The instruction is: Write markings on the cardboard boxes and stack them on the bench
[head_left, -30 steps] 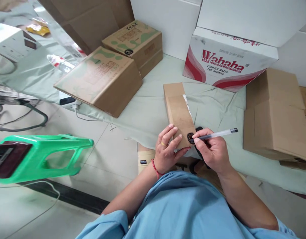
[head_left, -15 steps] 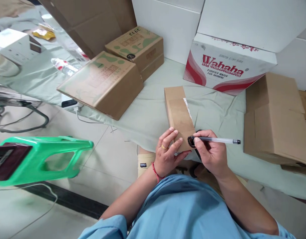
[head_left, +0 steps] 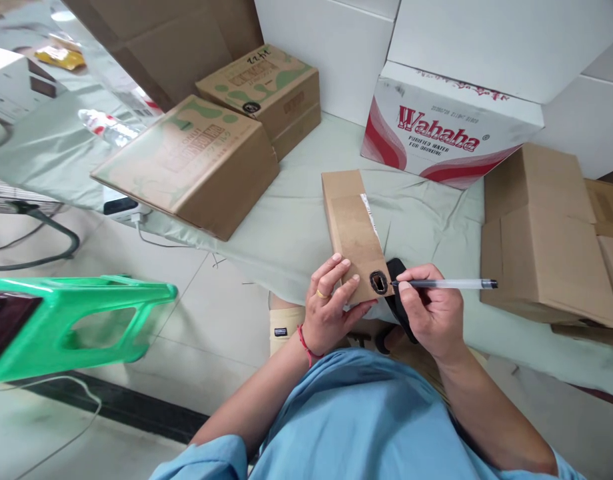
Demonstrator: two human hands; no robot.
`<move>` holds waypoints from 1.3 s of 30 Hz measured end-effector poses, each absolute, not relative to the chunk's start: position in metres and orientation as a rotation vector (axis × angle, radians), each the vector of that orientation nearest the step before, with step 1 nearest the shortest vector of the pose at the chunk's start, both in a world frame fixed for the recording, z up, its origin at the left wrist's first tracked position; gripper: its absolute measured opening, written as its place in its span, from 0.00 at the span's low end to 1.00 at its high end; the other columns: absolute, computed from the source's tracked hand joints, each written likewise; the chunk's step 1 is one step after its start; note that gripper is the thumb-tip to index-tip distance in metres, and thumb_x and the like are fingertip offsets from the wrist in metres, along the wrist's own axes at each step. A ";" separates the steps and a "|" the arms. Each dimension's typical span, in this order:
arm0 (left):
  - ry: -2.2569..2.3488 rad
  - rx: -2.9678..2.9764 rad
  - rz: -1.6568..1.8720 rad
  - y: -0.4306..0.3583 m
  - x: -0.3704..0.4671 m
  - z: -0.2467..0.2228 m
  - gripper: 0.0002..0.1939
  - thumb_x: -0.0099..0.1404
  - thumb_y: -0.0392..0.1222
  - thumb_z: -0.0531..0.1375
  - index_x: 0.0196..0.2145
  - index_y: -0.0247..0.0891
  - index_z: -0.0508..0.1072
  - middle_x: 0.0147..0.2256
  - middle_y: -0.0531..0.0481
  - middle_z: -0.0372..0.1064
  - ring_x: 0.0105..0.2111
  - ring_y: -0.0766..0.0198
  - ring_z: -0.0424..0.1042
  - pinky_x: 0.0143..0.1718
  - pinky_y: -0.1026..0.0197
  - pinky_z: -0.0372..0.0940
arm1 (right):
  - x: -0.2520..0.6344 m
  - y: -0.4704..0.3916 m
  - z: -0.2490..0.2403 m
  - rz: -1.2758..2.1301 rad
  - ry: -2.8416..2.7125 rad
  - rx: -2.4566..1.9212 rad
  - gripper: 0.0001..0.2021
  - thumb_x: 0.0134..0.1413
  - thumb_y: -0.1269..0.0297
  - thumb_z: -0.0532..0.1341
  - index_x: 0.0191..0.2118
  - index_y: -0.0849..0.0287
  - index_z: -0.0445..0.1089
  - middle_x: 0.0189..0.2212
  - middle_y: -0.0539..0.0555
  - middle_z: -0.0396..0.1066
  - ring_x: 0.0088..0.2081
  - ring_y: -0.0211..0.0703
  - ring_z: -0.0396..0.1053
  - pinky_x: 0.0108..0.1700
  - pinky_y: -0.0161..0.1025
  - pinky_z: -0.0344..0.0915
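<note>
The right hand (head_left: pixel 429 305), pinching a slim translucent pen (head_left: pixel 454 284), is withdrawing toward three o'clock, seemingly pausing work on the black-rimmed oval hole (head_left: pixel 378 283); the left hand (head_left: pixel 331 303) is gripping the long brown cardboard box (head_left: pixel 355 227) at one o'clock.

Reads "Wahaha ®" over "PURIFIED WATER FOR DRINKING" on the white-and-red carton (head_left: pixel 444 133). Carries a grey code (head_left: pixel 455 114) above, too small to read. Shows black handwriting (head_left: pixel 258 57), uncertainly legible, on the rear green-patterned carton (head_left: pixel 279 90).
</note>
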State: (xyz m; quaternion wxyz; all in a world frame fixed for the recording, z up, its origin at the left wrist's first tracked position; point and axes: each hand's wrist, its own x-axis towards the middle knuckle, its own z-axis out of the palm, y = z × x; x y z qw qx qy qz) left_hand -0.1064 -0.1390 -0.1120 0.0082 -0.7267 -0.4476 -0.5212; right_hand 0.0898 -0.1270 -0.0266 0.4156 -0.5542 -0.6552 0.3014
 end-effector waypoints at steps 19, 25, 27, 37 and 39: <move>-1.442 -2.307 -1.530 -0.138 -0.105 -0.099 0.24 0.68 0.48 0.72 0.56 0.40 0.70 0.57 0.36 0.71 0.65 0.42 0.69 0.62 0.39 0.72 | 0.214 -0.098 -0.040 0.646 -1.926 -2.298 0.24 0.64 0.47 0.64 0.21 0.54 0.62 0.15 0.47 0.59 0.21 0.40 0.59 0.27 0.38 0.52; -1.382 -2.556 -1.450 -0.125 -0.126 -0.084 0.24 0.70 0.44 0.70 0.59 0.41 0.68 0.59 0.36 0.69 0.66 0.41 0.68 0.64 0.36 0.70 | 0.205 -0.129 -0.070 0.206 -2.136 -2.470 0.27 0.72 0.48 0.56 0.62 0.66 0.70 0.42 0.66 0.79 0.46 0.63 0.75 0.40 0.47 0.66; -1.422 -2.571 -1.414 -0.125 -0.127 -0.079 0.23 0.70 0.43 0.69 0.58 0.42 0.68 0.59 0.37 0.69 0.66 0.42 0.68 0.64 0.36 0.70 | 0.183 -0.148 -0.080 0.194 -2.232 -2.213 0.33 0.70 0.43 0.58 0.65 0.68 0.67 0.53 0.70 0.75 0.54 0.66 0.71 0.49 0.51 0.69; -1.457 -2.411 -1.424 -0.129 -0.098 -0.088 0.23 0.70 0.43 0.71 0.57 0.40 0.68 0.59 0.35 0.69 0.66 0.41 0.68 0.64 0.36 0.69 | 0.145 -0.165 -0.108 0.145 -2.099 -2.059 0.35 0.55 0.47 0.71 0.59 0.69 0.68 0.47 0.67 0.68 0.49 0.66 0.68 0.53 0.60 0.70; -1.436 -2.396 -1.422 -0.128 -0.099 -0.091 0.23 0.69 0.44 0.71 0.57 0.39 0.68 0.58 0.35 0.69 0.66 0.41 0.68 0.63 0.37 0.70 | 0.155 -0.168 -0.103 0.218 -2.083 -2.090 0.34 0.55 0.48 0.70 0.60 0.67 0.66 0.48 0.66 0.67 0.46 0.63 0.71 0.50 0.56 0.73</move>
